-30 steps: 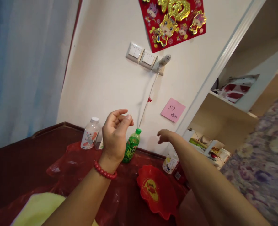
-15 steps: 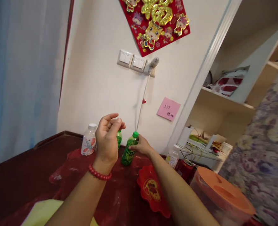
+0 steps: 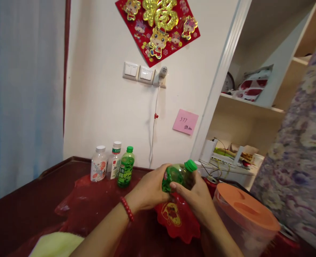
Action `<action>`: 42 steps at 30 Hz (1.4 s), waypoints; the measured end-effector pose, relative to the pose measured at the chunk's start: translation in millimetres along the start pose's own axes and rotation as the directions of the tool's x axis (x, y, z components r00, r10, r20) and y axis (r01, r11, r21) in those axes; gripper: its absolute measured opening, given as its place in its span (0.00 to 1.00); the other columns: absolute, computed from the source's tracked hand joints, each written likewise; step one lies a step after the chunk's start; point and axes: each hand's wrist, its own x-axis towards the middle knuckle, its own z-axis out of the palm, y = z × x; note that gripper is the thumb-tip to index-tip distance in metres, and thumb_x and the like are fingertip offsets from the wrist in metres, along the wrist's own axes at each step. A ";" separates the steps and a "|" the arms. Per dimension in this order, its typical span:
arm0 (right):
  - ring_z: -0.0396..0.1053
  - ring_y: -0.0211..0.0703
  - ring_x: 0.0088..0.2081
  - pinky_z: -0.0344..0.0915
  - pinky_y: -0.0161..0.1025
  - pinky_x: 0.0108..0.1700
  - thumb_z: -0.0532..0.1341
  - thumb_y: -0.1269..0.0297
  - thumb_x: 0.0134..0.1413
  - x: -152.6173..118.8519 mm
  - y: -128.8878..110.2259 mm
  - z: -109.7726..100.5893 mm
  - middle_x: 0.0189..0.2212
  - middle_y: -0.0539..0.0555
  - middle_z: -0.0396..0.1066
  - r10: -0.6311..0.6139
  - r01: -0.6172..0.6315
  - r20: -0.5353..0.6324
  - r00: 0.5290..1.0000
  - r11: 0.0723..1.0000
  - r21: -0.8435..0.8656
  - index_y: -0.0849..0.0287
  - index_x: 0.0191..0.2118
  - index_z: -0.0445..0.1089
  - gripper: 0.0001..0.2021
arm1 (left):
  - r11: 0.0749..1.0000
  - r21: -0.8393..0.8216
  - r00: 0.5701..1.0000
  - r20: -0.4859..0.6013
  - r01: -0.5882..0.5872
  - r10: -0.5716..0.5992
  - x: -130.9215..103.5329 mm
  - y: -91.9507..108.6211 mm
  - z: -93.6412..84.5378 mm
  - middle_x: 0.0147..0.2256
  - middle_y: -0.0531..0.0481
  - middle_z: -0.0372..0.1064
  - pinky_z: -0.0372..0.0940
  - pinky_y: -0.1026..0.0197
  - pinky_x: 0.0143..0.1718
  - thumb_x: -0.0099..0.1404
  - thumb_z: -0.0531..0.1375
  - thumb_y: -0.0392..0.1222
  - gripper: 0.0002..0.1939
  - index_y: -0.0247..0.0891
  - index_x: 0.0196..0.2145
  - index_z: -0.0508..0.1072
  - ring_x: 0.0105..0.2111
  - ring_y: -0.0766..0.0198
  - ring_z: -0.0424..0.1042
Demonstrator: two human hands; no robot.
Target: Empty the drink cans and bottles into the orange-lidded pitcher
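A green-capped drink bottle (image 3: 175, 175) is held tilted above the table, its cap toward the upper right. My left hand (image 3: 151, 187), with a red bead bracelet at the wrist, grips the bottom end. My right hand (image 3: 197, 194) is wrapped round the bottle near the cap, its thumb lying across the label. Below both hands lies a red scalloped tray (image 3: 182, 225) with a gold print. A second green bottle (image 3: 126, 167) stands upright to the left, beside a white-capped bottle with a green band (image 3: 114, 162) and a clear white-capped bottle (image 3: 98, 166).
An orange-lidded plastic container (image 3: 249, 214) stands at the right, with a red can (image 3: 210, 184) behind it. A yellow cloth-like item (image 3: 57, 244) lies at the front left. The wall (image 3: 107, 117) rises behind the table, and open shelves (image 3: 250, 105) are at the right.
The right hand has lifted the green bottle off the table and brought it right, tilting it. My left hand has moved down and right and taken hold of its bottom end.
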 end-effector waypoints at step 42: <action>0.73 0.45 0.44 0.70 0.41 0.47 0.62 0.76 0.62 -12.0 -29.2 -32.3 0.45 0.53 0.74 -0.300 0.300 0.077 0.951 0.832 -0.467 0.53 0.52 0.74 0.16 | 0.937 0.337 0.995 0.059 -0.091 0.075 14.6 -16.7 -27.4 0.54 0.44 0.76 0.71 0.47 0.57 0.55 0.63 0.33 0.29 0.44 0.56 0.75 0.54 0.48 0.76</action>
